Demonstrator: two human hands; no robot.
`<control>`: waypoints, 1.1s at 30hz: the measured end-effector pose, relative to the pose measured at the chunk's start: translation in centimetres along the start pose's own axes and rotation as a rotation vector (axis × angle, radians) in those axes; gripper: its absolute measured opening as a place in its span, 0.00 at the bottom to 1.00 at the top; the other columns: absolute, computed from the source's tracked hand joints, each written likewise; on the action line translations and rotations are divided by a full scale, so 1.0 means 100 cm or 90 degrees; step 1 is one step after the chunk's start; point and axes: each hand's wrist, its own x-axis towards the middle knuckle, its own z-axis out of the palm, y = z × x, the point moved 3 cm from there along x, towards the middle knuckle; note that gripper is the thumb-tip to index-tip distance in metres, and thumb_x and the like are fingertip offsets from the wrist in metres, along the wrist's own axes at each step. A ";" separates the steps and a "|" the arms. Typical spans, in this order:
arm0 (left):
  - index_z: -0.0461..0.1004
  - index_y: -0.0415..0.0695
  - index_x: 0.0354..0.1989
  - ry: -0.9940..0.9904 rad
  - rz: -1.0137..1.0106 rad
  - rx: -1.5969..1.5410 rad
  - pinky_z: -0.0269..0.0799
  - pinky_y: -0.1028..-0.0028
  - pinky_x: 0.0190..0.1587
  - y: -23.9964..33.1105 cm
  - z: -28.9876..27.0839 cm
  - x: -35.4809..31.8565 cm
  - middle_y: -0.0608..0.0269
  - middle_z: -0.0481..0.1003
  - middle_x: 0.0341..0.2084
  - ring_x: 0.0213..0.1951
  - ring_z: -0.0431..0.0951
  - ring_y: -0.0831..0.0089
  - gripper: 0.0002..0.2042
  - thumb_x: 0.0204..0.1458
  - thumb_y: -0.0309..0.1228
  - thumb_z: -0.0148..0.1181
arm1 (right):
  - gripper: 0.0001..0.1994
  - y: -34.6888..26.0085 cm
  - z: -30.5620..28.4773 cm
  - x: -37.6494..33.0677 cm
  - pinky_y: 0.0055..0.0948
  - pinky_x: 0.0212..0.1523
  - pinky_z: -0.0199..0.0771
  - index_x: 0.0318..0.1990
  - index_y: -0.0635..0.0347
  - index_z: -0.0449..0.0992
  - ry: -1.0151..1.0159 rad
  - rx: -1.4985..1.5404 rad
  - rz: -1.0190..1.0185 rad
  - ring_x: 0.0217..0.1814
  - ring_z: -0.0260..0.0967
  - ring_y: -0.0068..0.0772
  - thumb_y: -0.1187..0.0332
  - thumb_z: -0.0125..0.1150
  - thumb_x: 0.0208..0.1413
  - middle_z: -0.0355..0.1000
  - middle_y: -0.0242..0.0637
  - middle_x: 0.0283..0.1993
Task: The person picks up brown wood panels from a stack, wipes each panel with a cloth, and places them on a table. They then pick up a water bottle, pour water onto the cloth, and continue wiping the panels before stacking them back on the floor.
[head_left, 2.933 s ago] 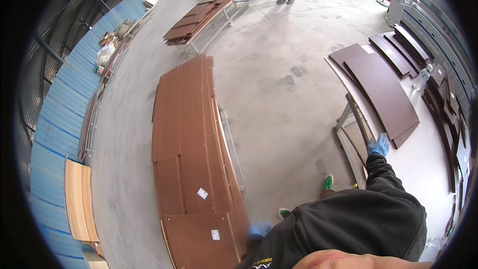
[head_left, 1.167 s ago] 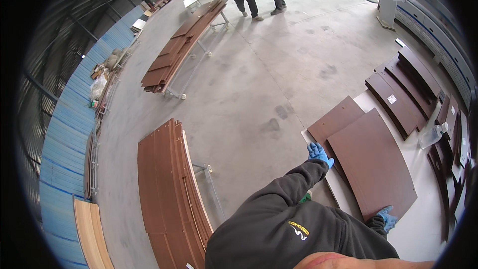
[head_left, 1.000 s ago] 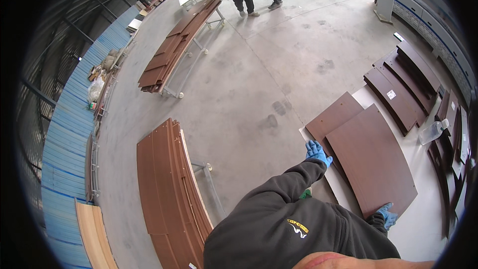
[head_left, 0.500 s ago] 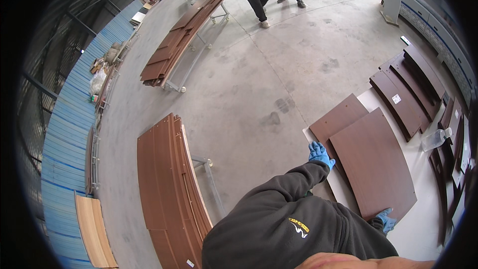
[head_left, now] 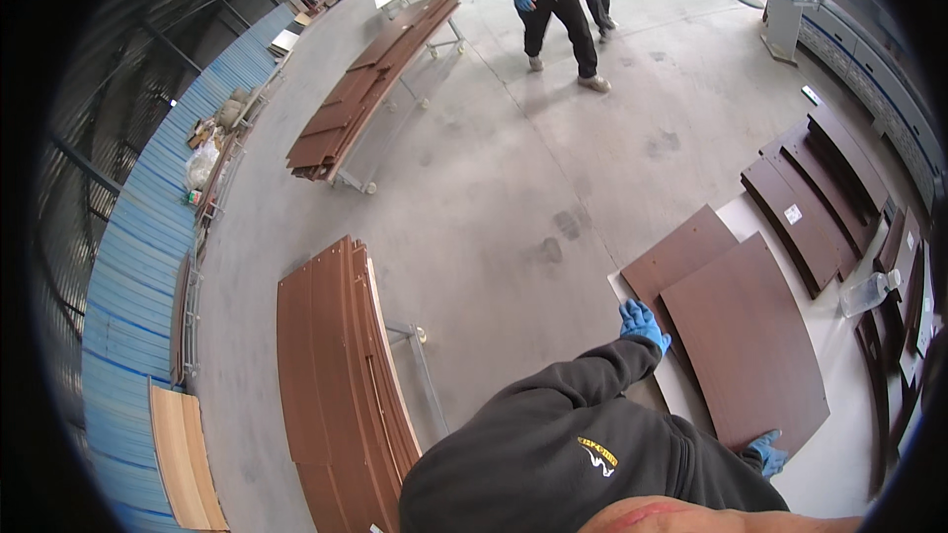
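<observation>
A dark brown board (head_left: 746, 336) lies on top of another brown board (head_left: 681, 252) on a light-topped table (head_left: 795, 336) to my right. My left hand (head_left: 644, 326), in a blue glove, rests at the left edge of the boards with its fingers stretched out. At the near edge of the top board is my gloved right hand (head_left: 768, 454), gripping that edge; part of its fingers is hidden. The top board lies askew over the lower one, which shows along its far and left sides.
More brown boards (head_left: 790, 212) and a clear plastic bottle (head_left: 871, 293) are on the table. Brown boards are stacked on a trolley to my left (head_left: 336, 365) and on another farther off (head_left: 380, 79). Two people (head_left: 558, 15) are on the floor ahead.
The two people have stepped to the right and one is closer. My view has shifted slightly. Both hands stay at the boards, which keep their positions relative to each other.
</observation>
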 end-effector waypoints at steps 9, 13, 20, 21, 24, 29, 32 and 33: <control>0.39 0.27 0.74 -0.024 -0.023 -0.089 0.27 0.44 0.76 -0.001 -0.007 -0.006 0.31 0.37 0.75 0.76 0.30 0.31 0.53 0.57 0.57 0.60 | 0.45 0.000 -0.001 0.000 0.58 0.74 0.51 0.72 0.60 0.60 -0.025 0.016 -0.014 0.79 0.50 0.49 0.29 0.41 0.62 0.58 0.45 0.76; 0.40 0.25 0.74 -0.018 -0.011 -0.071 0.25 0.43 0.76 -0.001 -0.003 -0.004 0.31 0.39 0.75 0.76 0.32 0.34 0.54 0.57 0.59 0.58 | 0.44 0.000 -0.005 -0.002 0.58 0.74 0.51 0.72 0.60 0.60 -0.029 0.026 -0.014 0.79 0.50 0.49 0.30 0.41 0.63 0.58 0.45 0.76; 0.44 0.25 0.73 -0.010 0.001 -0.038 0.26 0.41 0.76 0.000 -0.001 -0.002 0.33 0.44 0.75 0.76 0.34 0.34 0.52 0.58 0.60 0.56 | 0.44 -0.001 -0.014 -0.005 0.57 0.73 0.53 0.71 0.61 0.60 -0.040 0.041 -0.015 0.78 0.51 0.50 0.30 0.42 0.63 0.58 0.46 0.75; 0.44 0.25 0.74 -0.009 -0.003 -0.034 0.26 0.41 0.76 0.001 -0.002 -0.002 0.34 0.44 0.75 0.76 0.34 0.34 0.52 0.58 0.60 0.56 | 0.44 -0.002 -0.014 -0.006 0.57 0.73 0.53 0.71 0.60 0.61 -0.047 0.042 -0.018 0.78 0.51 0.50 0.30 0.42 0.62 0.58 0.46 0.75; 0.46 0.25 0.73 -0.008 -0.014 -0.011 0.27 0.41 0.76 0.002 -0.001 -0.003 0.36 0.45 0.75 0.76 0.37 0.34 0.51 0.59 0.60 0.55 | 0.44 -0.002 -0.015 -0.007 0.57 0.74 0.52 0.71 0.60 0.61 -0.044 0.038 -0.010 0.78 0.51 0.50 0.30 0.43 0.62 0.58 0.46 0.75; 0.49 0.25 0.73 0.035 0.001 0.027 0.29 0.40 0.75 0.001 0.008 0.002 0.36 0.48 0.74 0.75 0.40 0.33 0.50 0.59 0.61 0.54 | 0.44 -0.002 -0.014 -0.006 0.56 0.74 0.51 0.72 0.59 0.59 -0.021 0.034 -0.010 0.79 0.50 0.49 0.30 0.42 0.62 0.57 0.45 0.76; 0.48 0.26 0.73 0.036 0.002 0.014 0.29 0.41 0.76 0.000 0.013 0.006 0.35 0.47 0.74 0.76 0.39 0.35 0.51 0.58 0.61 0.54 | 0.45 -0.001 -0.010 -0.004 0.56 0.75 0.50 0.73 0.59 0.58 -0.033 0.032 -0.008 0.80 0.48 0.48 0.30 0.42 0.62 0.55 0.45 0.77; 0.46 0.27 0.74 0.024 -0.001 0.006 0.28 0.41 0.76 0.000 0.014 0.007 0.34 0.46 0.75 0.76 0.38 0.37 0.52 0.57 0.61 0.55 | 0.45 0.000 -0.009 -0.003 0.56 0.75 0.49 0.73 0.59 0.58 -0.026 0.030 -0.005 0.80 0.48 0.48 0.29 0.42 0.62 0.55 0.45 0.77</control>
